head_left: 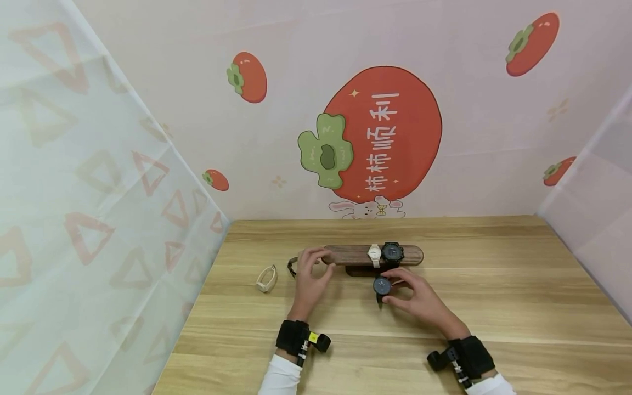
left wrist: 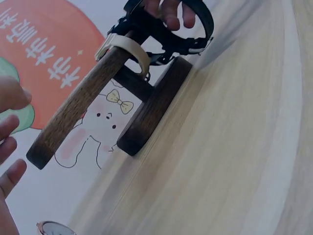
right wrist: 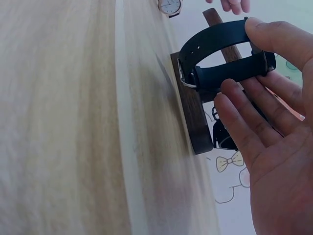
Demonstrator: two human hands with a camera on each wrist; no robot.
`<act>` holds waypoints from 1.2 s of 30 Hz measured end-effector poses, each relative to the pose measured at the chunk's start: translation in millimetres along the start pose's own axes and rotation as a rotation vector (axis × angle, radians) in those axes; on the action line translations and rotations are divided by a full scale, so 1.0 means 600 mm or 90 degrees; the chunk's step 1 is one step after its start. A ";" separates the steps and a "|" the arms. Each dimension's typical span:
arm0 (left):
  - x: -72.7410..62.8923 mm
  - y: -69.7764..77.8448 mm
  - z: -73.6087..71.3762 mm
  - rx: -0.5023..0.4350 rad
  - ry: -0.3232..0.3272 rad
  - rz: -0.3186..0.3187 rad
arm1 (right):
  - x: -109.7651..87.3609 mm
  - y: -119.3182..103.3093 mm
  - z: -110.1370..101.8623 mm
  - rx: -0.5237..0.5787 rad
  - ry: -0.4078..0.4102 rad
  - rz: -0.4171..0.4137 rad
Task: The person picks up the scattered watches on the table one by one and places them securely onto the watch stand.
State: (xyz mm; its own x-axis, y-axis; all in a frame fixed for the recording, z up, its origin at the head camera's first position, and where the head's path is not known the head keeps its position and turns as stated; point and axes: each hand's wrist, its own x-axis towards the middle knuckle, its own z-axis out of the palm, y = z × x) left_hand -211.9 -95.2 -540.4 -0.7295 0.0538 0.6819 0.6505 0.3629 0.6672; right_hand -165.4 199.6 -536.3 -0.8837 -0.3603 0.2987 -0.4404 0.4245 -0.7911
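My right hand [head_left: 419, 299] pinches a black wristwatch [head_left: 382, 286] by its case, in front of a dark wooden watch stand [head_left: 345, 255]. The buckled strap of this watch forms a loop in the right wrist view, with the thumb [right wrist: 279, 39] at one side. My left hand [head_left: 312, 282] is at the stand's left end, fingers apart and bent, holding nothing. A white watch [head_left: 374, 253] and a chunky black watch [head_left: 393, 252] hang side by side on the stand's bar.
A cream-strapped watch [head_left: 267, 279] lies on the wooden table [head_left: 247, 329] to the left. Another dark-strapped watch [head_left: 292, 267] is partly hidden behind my left hand. A printed wall covering [head_left: 276, 142] rises behind the table, with another at the left.
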 end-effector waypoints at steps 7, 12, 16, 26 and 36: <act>-0.001 -0.003 -0.007 -0.022 -0.043 -0.120 | -0.002 0.002 0.000 -0.007 0.000 0.006; -0.003 -0.008 -0.006 -0.047 -0.081 -0.179 | -0.003 0.003 -0.002 -0.010 0.001 0.010; -0.005 -0.012 -0.005 -0.059 -0.101 -0.194 | -0.002 0.002 -0.004 -0.011 0.004 0.010; -0.004 -0.011 -0.005 -0.069 -0.098 -0.228 | -0.003 -0.006 -0.017 -0.023 0.016 0.010; -0.003 -0.017 -0.003 -0.077 -0.094 -0.222 | -0.006 -0.001 -0.023 -0.020 0.030 0.013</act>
State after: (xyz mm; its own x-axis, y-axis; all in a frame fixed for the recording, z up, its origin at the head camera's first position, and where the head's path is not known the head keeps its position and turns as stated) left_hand -216.9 -100.5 -547.9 -0.9275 0.0828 0.3645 0.3729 0.2705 0.8875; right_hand -163.9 212.3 -529.4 -0.8987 -0.3122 0.3080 -0.4263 0.4572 -0.7805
